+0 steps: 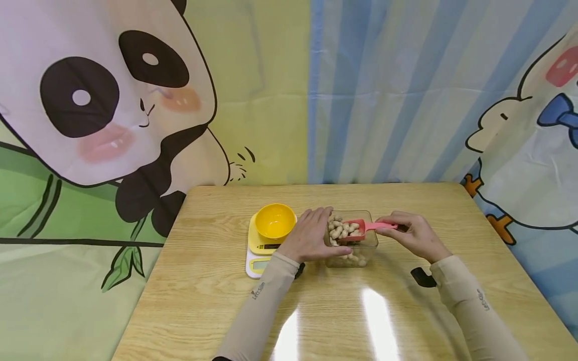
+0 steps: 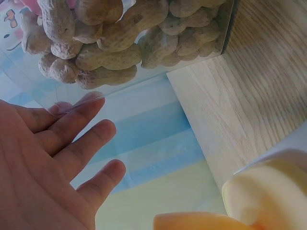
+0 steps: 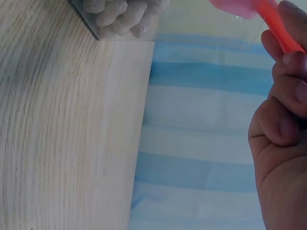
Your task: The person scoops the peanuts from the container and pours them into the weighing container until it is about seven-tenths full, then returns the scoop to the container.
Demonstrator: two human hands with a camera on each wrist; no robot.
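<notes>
Peanuts (image 1: 346, 230) lie heaped in a pink scoop (image 1: 374, 226) at the mouth of a clear container (image 1: 374, 238); whether the scoop touches the nuts below it, I cannot tell. The right hand (image 1: 413, 233) pinches the handle, coming in from the container's right side. From the head, that hand's lower fingers are mostly tucked out of sight; the right wrist view shows them folded toward the palm, though it catches only a bit of the scoop's pink end along its top edge.

The left hand (image 1: 311, 238) is spread at the container's left side, its thumb stretched across the front. Seen from above, its back covers part of the wall; the left wrist view shows the fingers apart, some fingertips at the clear edge, and nuts piled in layers behind the plastic.

Just left of that hand, a yellow bowl (image 1: 275, 221) sits on a kitchen scale (image 1: 253, 253). The head view takes in the bowl's inside and the scale's display, while the left wrist view gets only slices of both. All stands on a wooden table (image 1: 194, 301), before a printed backdrop (image 1: 271, 100) whose panda (image 1: 104, 95) appears whole-faced only from the head.
</notes>
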